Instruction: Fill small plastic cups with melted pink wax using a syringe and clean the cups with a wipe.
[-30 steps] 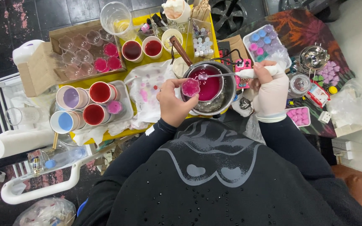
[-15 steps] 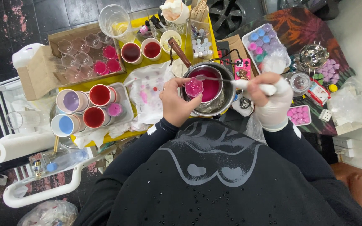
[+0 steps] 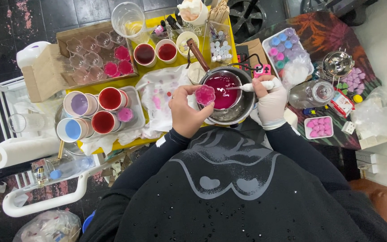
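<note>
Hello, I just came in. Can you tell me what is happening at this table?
A person in a black top sits at a crowded craft table. The bare left hand holds a small flower-shaped mould filled with pink liquid, at the rim of a metal pot of deep pink liquid. The gloved right hand holds a white-handled spoon that reaches into the pot. Cups of red, purple and blue liquid stand to the left, and a cardboard box holds more small moulds.
</note>
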